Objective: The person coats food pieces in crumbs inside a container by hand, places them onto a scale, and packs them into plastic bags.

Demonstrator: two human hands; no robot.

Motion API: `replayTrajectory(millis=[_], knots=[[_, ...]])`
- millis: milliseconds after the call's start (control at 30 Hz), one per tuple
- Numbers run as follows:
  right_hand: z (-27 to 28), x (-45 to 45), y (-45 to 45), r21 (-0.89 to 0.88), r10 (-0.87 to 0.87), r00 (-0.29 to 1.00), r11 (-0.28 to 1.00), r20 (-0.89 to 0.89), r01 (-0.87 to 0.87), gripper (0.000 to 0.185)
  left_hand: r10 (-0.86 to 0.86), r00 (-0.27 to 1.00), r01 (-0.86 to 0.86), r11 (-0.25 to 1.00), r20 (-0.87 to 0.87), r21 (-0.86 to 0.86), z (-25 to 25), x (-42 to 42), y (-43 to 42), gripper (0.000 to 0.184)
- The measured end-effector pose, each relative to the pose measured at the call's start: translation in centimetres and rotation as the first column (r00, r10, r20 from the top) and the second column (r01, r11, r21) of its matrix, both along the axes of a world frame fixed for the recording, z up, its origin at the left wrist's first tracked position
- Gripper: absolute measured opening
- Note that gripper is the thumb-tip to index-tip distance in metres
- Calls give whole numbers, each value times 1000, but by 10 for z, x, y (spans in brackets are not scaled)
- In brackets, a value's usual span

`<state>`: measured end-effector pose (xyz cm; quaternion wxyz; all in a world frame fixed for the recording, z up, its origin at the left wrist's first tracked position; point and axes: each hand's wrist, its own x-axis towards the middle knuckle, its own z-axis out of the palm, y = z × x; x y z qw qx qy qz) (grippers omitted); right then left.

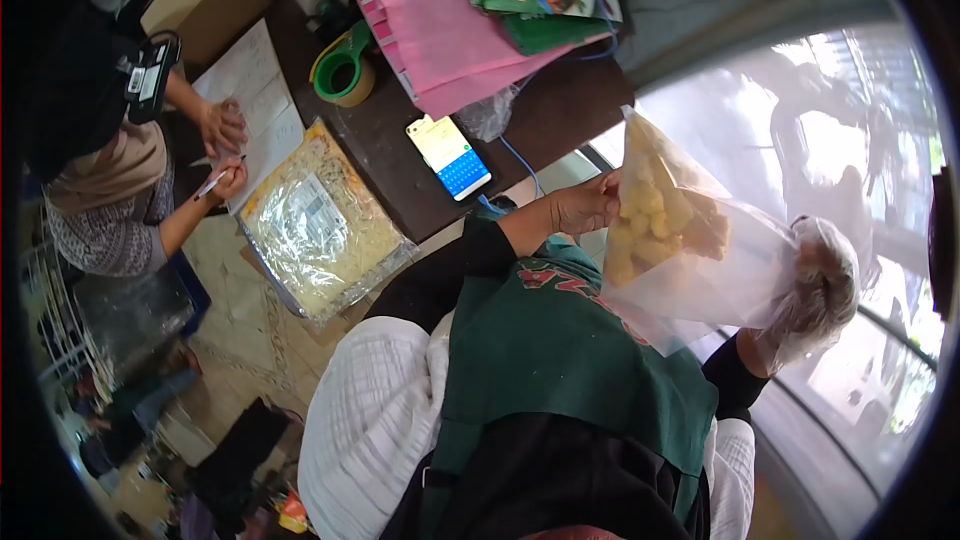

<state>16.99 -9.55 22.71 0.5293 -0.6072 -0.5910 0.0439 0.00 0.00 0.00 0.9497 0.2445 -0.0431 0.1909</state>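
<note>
A clear plastic bag point(745, 250) with yellow, chunky pieces point(655, 220) inside is held up in front of my apron. My left hand point(588, 206) is bare and closed, pinching the bag's edge near the yellow pieces. At the bag's other end, my right hand point(828, 275) wears a thin see-through plastic glove. It is closed on the bag's edge, its fingers partly blurred by the glove's folds. The yellow pieces are gathered toward the left side of the bag, and some show only hazily through the plastic.
On the dark table point(365, 145) are a lit phone point(448, 158), a flat clear-wrapped pack point(320, 225), a green-and-yellow tape roll point(343, 75) and pink bags point(450, 35). Across it a person's hands point(225, 145) hold a pen over paper point(260, 90). A bright window point(850, 120) is at right.
</note>
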Motion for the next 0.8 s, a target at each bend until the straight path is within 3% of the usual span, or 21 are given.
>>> replayTrajectory(millis=[100,200,267,367,467,567,633,667,700,767,800], knots=[[4,-4,-36,78,-166,955,979,-245,190,13,-106,994,104,993,40,54,6,17,-22,105],[16,-8,-75,45,-270,842,944,-468,328,14,-261,946,285,953,193,-104,12,33,-69,105],[17,-9,-108,-26,-344,779,921,-524,389,13,-332,918,382,890,219,-250,26,30,-96,104],[10,-16,-151,-74,-425,697,878,-578,474,15,-285,958,282,954,-14,-99,47,21,-119,105],[5,-22,-195,-117,-479,631,842,-610,526,22,-396,917,399,909,49,-124,50,24,-151,104],[4,-40,-220,-44,-539,608,768,-583,639,27,-495,847,528,829,195,-185,30,30,-180,106],[5,-42,-238,64,-597,725,755,-344,653,30,-569,765,624,770,301,-130,29,42,-190,109],[11,-45,-248,121,-648,755,745,-102,656,30,-602,718,667,738,349,-99,28,46,-191,110],[22,-47,-258,170,-669,728,743,148,648,33,-617,745,658,743,253,-127,38,45,-192,113],[52,-50,-281,-62,-423,847,883,323,465,41,-626,778,625,763,49,-163,75,41,-192,119],[59,-52,-291,-194,-277,886,910,371,366,45,-603,798,600,793,5,-102,86,47,-194,116]])
